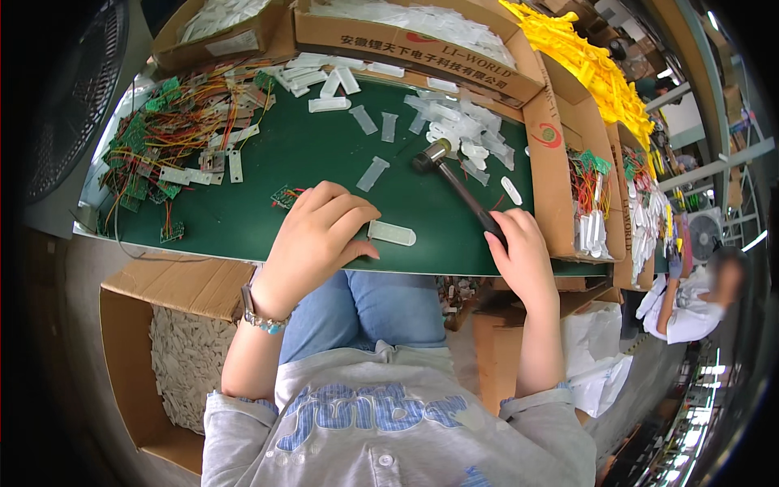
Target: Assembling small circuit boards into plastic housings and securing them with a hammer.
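Observation:
In my right hand (pixel 519 247) is the dark handle of a mallet (pixel 466 195), fingers closed round it. The mallet's head, black with a yellowish face, points away over the green tabletop. My left hand (pixel 320 231) is curled at the near edge of the table, thumb and forefinger on either side of the left end of a white plastic casing (pixel 393 234). The fingers hide that end, so the contact is only partly visible. A small green circuit board (pixel 284 196) with red wires pokes out beyond the left knuckles.
Wired circuit boards (pixel 154 138) heap up at left. Translucent plastic sleeves (pixel 373 174) and white casings (pixel 329 104) lie farther back. Cardboard boxes (pixel 422 49) line the back and right edges. An open carton (pixel 122 357) stands below left; a person (pixel 690 304) is at far right.

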Demonstrator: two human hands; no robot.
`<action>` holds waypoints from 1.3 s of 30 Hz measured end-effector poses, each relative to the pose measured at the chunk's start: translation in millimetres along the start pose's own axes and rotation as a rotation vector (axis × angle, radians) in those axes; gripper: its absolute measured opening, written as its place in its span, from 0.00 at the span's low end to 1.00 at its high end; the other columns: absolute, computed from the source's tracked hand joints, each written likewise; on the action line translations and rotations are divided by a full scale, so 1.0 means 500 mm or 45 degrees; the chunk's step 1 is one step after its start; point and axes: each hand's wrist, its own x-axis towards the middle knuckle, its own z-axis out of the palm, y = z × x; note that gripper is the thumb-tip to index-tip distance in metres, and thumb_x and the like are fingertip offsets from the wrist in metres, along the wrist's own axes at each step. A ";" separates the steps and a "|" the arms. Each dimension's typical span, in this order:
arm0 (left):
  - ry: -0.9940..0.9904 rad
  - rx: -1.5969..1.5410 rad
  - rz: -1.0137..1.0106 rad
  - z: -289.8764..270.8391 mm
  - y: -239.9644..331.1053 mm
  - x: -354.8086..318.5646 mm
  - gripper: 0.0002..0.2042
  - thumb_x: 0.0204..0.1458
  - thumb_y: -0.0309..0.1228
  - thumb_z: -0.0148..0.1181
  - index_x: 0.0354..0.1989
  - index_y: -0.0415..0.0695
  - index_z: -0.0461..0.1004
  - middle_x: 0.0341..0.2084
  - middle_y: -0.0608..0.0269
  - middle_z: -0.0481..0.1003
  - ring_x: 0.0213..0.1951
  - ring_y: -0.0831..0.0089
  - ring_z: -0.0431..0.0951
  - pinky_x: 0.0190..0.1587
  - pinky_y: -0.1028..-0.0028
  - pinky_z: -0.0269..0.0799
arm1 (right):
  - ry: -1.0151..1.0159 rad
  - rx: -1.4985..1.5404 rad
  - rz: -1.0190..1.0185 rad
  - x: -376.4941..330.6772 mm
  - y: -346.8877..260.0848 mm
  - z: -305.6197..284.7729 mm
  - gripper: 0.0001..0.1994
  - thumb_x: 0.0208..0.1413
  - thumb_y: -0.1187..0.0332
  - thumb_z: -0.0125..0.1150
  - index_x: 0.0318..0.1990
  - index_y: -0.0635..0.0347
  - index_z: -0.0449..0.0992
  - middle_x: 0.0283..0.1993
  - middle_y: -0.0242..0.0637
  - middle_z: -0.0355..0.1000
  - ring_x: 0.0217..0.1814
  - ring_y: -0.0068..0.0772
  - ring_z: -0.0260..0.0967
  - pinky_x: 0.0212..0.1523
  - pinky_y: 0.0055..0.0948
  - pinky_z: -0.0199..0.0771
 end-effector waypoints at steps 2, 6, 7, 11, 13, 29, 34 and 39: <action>0.078 -0.037 -0.011 -0.023 0.024 0.003 0.24 0.35 0.35 0.74 0.44 0.42 0.78 0.42 0.62 0.79 0.42 0.59 0.74 0.45 0.63 0.72 | 0.064 -0.064 -0.041 0.015 -0.008 0.006 0.16 0.53 0.74 0.65 0.49 0.66 0.76 0.46 0.43 0.71 0.50 0.47 0.69 0.50 0.42 0.70; 0.403 -0.077 0.179 -0.117 0.144 0.007 0.22 0.45 0.30 0.70 0.51 0.51 0.75 0.38 0.65 0.78 0.36 0.65 0.72 0.36 0.66 0.66 | 0.176 0.123 -0.329 0.051 -0.106 0.035 0.23 0.50 0.72 0.67 0.56 0.61 0.73 0.53 0.39 0.71 0.55 0.43 0.69 0.53 0.41 0.69; 0.467 -0.131 0.199 -0.145 0.184 -0.006 0.22 0.52 0.30 0.66 0.56 0.56 0.72 0.37 0.66 0.78 0.34 0.66 0.69 0.33 0.65 0.62 | 0.128 0.169 -0.441 0.058 -0.141 0.046 0.25 0.49 0.71 0.69 0.57 0.61 0.73 0.54 0.38 0.71 0.55 0.42 0.69 0.53 0.42 0.68; 0.384 -0.142 0.392 -0.212 0.232 0.003 0.22 0.56 0.29 0.61 0.59 0.57 0.68 0.38 0.65 0.77 0.35 0.68 0.68 0.32 0.68 0.63 | 0.133 0.161 -0.581 0.062 -0.152 0.114 0.19 0.48 0.72 0.69 0.50 0.60 0.79 0.48 0.36 0.74 0.50 0.39 0.71 0.50 0.37 0.71; 0.273 -0.108 0.582 -0.221 0.232 0.007 0.24 0.55 0.28 0.61 0.61 0.53 0.67 0.40 0.65 0.77 0.41 0.67 0.72 0.34 0.70 0.71 | 0.193 0.215 -0.586 0.071 -0.151 0.095 0.17 0.47 0.74 0.69 0.48 0.60 0.80 0.46 0.36 0.74 0.48 0.39 0.72 0.47 0.36 0.72; 0.938 -0.264 0.522 -0.105 0.183 -0.020 0.17 0.56 0.32 0.61 0.55 0.57 0.69 0.36 0.64 0.75 0.27 0.70 0.62 0.28 0.67 0.54 | 0.896 -0.104 0.078 0.083 0.009 -0.271 0.14 0.56 0.77 0.65 0.51 0.62 0.81 0.48 0.41 0.80 0.47 0.33 0.78 0.49 0.29 0.75; 0.571 0.277 0.201 -0.099 0.131 0.012 0.24 0.37 0.21 0.67 0.48 0.48 0.77 0.42 0.63 0.79 0.39 0.66 0.76 0.39 0.69 0.71 | 0.915 -0.300 0.331 0.067 0.158 -0.300 0.14 0.59 0.72 0.63 0.52 0.61 0.80 0.46 0.43 0.80 0.47 0.36 0.79 0.50 0.32 0.75; 0.351 0.379 -0.088 -0.022 0.030 -0.022 0.23 0.43 0.17 0.65 0.51 0.41 0.74 0.51 0.55 0.75 0.48 0.53 0.74 0.49 0.59 0.73 | 0.403 -0.486 0.711 -0.011 0.246 -0.277 0.14 0.57 0.68 0.62 0.50 0.62 0.80 0.48 0.47 0.79 0.47 0.43 0.79 0.51 0.37 0.75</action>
